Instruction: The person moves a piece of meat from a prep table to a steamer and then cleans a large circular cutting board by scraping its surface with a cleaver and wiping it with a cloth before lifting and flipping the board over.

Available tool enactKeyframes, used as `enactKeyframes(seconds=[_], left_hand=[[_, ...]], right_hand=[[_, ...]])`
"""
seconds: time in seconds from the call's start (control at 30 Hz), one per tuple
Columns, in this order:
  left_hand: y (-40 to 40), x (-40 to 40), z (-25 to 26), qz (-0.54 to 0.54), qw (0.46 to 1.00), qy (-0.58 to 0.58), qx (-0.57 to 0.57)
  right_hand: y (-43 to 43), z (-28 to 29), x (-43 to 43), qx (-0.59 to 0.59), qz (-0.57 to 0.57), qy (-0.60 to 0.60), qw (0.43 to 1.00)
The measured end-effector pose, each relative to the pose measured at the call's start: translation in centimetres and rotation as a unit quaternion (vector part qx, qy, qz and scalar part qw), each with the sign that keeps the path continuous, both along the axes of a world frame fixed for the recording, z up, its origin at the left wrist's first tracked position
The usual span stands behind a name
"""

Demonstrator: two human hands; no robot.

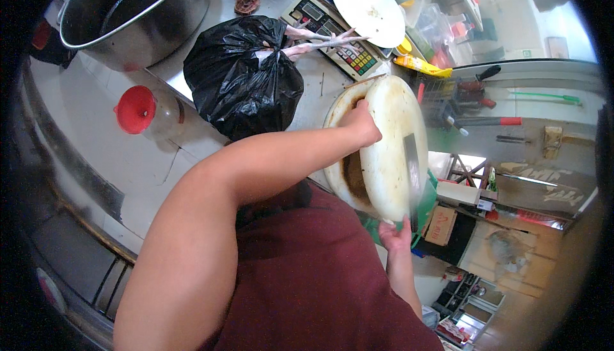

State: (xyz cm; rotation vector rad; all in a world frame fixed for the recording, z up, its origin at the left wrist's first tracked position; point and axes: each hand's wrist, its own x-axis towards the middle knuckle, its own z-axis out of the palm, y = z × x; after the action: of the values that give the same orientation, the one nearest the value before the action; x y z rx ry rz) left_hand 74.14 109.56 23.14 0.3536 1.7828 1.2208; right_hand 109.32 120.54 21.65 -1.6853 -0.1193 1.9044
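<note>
My left hand [365, 125] grips the near edge of a thick round white cutting board [391, 106], which is tipped up on its side. Beneath it is a second round board [352, 183], its middle stained brown. A knife [411, 164] with a motion-blurred metal blade runs along the raised board's face. Its lower end meets my right hand [397, 236], whose fingers close around it by the board's lower rim. Part of that grip is hidden.
A tied black plastic bag [240, 77] has pale bird feet [326, 44] sticking out, partly over a digital scale [355, 60]. A white plate [369, 10] rests at the scale. Left stands a large metal pot [139, 20]; a red funnel [136, 110] is below it. Knives [472, 87] hang right.
</note>
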Motion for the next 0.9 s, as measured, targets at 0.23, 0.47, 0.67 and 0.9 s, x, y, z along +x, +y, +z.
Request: enactKeyframes(seconds=[0.23,0.47,0.67,0.9], left_hand=[[-0.9,1.0,-3.5,0.01,0.999,0.022,-0.026],[-2.2,0.1,-3.7,-0.065,0.987,0.081,-0.124],[-2.6,-0.6,-5.6,-0.062,0.964,0.176,-0.188],[0.6,-0.6,-7.0,-0.104,0.959,0.195,-0.177]], right_hand=[[0.1,-5.2,2.2,-0.006,0.023,0.012,1.0],[-1.0,-8.3,5.9,0.03,0.21,-0.028,0.977],[-2.1,-5.0,4.5,0.006,0.25,-0.126,0.96],[-0.6,-6.7,5.4,0.427,0.493,-0.359,0.667]])
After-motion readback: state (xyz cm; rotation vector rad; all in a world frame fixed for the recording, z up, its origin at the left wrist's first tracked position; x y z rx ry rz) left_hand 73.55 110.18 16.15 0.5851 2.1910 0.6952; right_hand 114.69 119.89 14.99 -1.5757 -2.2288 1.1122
